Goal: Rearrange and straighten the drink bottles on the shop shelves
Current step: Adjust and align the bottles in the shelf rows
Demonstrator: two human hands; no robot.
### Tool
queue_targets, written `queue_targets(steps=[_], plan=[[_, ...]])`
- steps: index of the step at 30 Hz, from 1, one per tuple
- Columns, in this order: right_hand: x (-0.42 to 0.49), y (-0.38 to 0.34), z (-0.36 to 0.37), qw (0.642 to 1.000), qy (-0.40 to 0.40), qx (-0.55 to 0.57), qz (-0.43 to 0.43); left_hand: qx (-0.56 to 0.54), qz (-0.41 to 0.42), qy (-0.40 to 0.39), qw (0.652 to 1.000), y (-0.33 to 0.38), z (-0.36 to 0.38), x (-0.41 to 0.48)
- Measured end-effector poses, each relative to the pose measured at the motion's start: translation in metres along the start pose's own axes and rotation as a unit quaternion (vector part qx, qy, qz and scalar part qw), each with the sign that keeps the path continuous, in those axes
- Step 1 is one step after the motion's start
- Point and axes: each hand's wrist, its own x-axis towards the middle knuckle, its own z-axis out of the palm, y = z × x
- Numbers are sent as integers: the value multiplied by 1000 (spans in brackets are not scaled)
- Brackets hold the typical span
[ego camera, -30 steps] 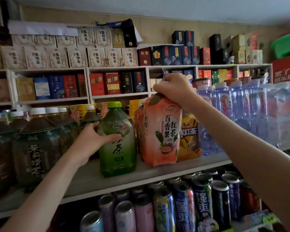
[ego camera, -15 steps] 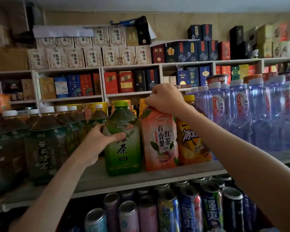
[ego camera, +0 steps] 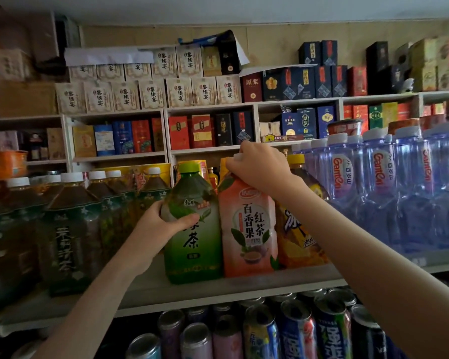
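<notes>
Both hands are on bottles mid-frame. The left hand (ego camera: 161,224) wraps around the shoulder of the green tea bottle (ego camera: 195,244), with the thumb laid across the label. The right hand (ego camera: 259,169) comes over the top of the pink fruit tea bottle (ego camera: 246,229) and grips it at the cap. The two bottles stand upright, touching side by side, near the front edge of the grey shelf (ego camera: 218,291). A yellow iced tea bottle (ego camera: 298,242) sits just right of the pink one. Clear water bottles (ego camera: 379,193) fill the right of the frame, dark tea bottles (ego camera: 70,229) the left, and cans (ego camera: 293,330) run along the bottom.
</notes>
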Motion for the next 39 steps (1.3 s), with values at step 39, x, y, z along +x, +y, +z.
queue_targets(steps=[39], plan=[[-129,-231,82,920,16,305,-243,348,217,216,886,-10,-172,-136]])
